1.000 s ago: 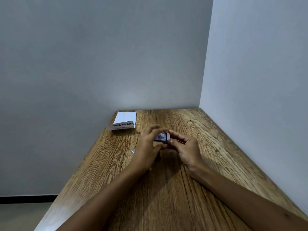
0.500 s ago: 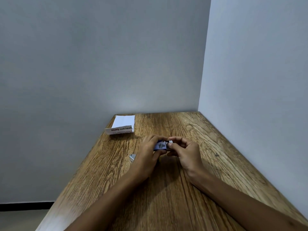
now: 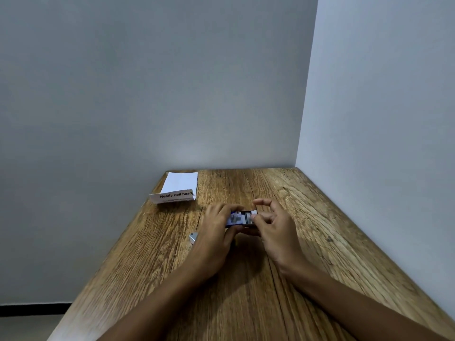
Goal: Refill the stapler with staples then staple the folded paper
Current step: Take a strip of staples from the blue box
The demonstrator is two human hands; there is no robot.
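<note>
Left hand (image 3: pixel 216 230) grips the little staple box (image 3: pixel 237 218) steady while the right hand (image 3: pixel 273 227) pinches its tray end, probably sliding it open (folded paper (image 3: pixel 178 189) waits far left).

Matt grained wooden table (image 3: pixel 246 303), white folded paper (image 3: pixel 181 183).
</note>
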